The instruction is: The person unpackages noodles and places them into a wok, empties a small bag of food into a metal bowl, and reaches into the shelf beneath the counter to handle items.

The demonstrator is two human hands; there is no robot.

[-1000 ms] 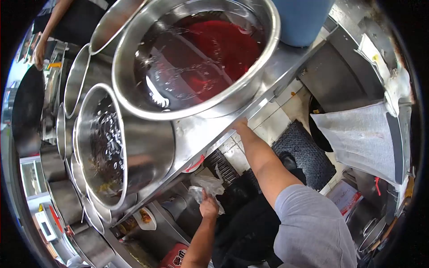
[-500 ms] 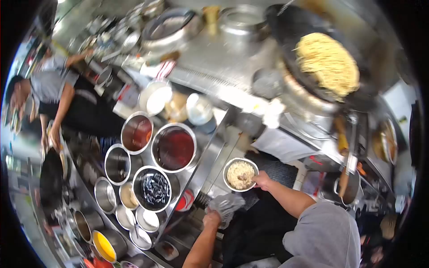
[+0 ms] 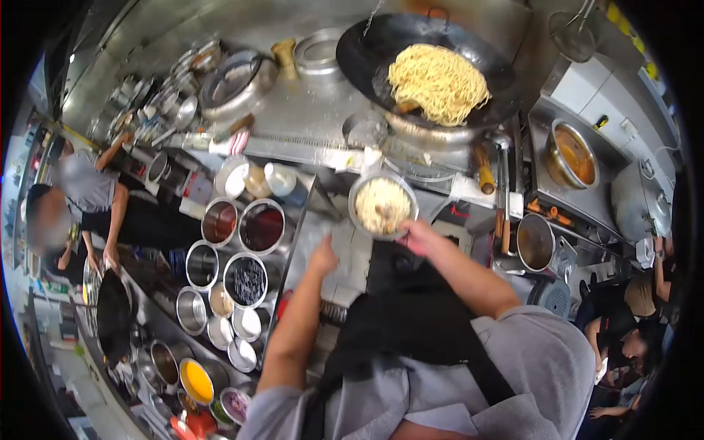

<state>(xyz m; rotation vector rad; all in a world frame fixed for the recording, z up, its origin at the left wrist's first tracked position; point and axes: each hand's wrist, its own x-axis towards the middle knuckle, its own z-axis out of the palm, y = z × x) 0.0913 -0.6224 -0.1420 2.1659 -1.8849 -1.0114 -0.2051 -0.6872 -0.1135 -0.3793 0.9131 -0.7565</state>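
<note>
My right hand grips the rim of a metal bowl at its lower right. Pale, finely cut food with a few brownish pieces fills the bowl; its kind is unclear. To the left, my left hand is closed and partly blurred, next to the shelf with the pots. A faint see-through smear lies in front of its fingers, and I cannot make out what it holds. Beyond the bowl, a large black wok holds a heap of yellow noodles.
Several metal pots with sauces stand at left, among them a dark red one and a black one. A ladle lies right of the wok. A pot of orange-brown liquid stands farther right. Co-workers are at left and far right.
My right hand has raised the bowl toward the stove. My left hand has moved up and forward; the clear plastic bag it held no longer shows plainly. The view has shifted and tilted.
</note>
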